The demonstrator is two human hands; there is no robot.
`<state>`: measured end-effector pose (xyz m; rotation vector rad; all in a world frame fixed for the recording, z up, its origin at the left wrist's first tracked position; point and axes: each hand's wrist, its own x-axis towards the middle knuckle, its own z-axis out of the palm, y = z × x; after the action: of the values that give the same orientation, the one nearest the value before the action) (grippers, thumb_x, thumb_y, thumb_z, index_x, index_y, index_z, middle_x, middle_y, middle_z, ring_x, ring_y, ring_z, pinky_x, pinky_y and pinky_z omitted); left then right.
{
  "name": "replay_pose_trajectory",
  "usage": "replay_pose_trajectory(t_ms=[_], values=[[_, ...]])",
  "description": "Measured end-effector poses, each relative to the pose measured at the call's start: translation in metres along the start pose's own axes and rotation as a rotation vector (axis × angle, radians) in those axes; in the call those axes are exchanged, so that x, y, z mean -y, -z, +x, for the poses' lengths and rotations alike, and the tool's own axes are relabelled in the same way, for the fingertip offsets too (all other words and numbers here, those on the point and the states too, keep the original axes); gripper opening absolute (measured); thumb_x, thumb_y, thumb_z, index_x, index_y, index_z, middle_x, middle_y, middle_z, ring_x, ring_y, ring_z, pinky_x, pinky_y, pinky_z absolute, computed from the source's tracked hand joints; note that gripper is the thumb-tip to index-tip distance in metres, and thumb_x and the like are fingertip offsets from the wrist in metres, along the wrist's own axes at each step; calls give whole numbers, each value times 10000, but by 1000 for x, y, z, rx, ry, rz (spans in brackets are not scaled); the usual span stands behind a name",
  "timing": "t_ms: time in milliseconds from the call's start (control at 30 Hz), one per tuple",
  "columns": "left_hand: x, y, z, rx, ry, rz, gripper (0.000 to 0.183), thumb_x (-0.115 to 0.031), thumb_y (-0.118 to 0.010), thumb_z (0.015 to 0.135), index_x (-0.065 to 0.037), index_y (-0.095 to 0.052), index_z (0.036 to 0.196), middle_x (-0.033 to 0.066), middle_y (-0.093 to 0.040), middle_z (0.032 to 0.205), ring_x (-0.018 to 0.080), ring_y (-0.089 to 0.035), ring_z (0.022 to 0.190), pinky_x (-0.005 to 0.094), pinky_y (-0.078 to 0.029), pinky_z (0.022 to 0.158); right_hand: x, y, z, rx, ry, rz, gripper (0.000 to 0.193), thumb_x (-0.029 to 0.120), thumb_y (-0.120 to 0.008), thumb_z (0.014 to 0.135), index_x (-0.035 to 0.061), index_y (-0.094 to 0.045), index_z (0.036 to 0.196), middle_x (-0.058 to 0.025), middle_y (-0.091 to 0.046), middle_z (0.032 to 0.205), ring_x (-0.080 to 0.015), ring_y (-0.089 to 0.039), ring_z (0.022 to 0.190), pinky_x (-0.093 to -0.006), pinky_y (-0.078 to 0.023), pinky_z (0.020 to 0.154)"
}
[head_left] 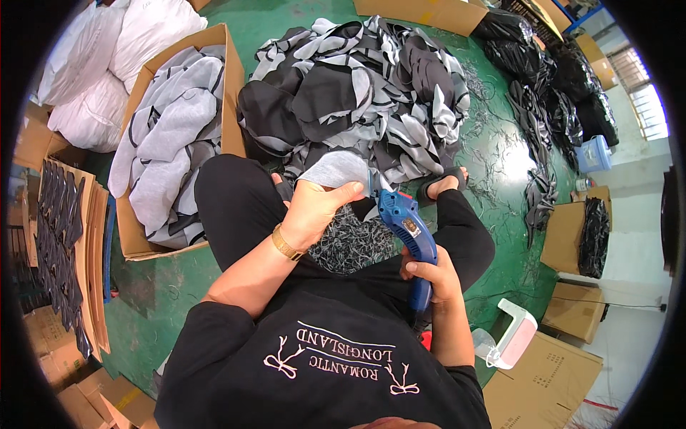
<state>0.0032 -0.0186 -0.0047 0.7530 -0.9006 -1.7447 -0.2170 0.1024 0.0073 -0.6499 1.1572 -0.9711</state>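
Observation:
My left hand [312, 207], with a gold watch on its wrist, pinches a rounded grey fabric piece [330, 170] between thumb and fingers. Wrapped round the handle of blue electric scissors [409, 220] is my right hand [437, 273]. The scissors' head meets the right edge of the fabric piece, close to my left thumb. Part of the blade is hidden by the cloth. Beyond my hands lies a large heap of grey and black fabric pieces [325, 96]. Thin fabric trimmings [350, 243] are piled between my legs.
An open cardboard box [233, 93] full of grey fabric pieces stands by my left leg. White sacks [89, 107] are behind it. Black plastic bags [564, 100] and a blue bucket [593, 154] line the right. A white and pink device [516, 336] sits lower right.

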Motion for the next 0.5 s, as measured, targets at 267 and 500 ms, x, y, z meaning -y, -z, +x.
replay_pose_trajectory(t_ms=[267, 500], values=[[-31, 4, 3, 157, 6, 248, 256, -45, -678, 806, 2, -624, 1052, 52, -668, 943, 96, -630, 801, 242, -544, 632, 12, 3, -2, 3, 0, -16, 340, 79, -693, 653, -51, -574, 944, -89, -567, 680, -183, -543, 597, -309, -457, 598], [-60, 3, 1, 337, 199, 503, 251, -9, -621, 797, -6, -614, 1048, 2, -641, 943, 70, -567, 846, 237, -470, 762, 21, 3, 2, 61, -18, -33, 348, 96, -702, 653, -47, -569, 942, -83, -552, 678, -183, -548, 610, -312, -455, 599]])
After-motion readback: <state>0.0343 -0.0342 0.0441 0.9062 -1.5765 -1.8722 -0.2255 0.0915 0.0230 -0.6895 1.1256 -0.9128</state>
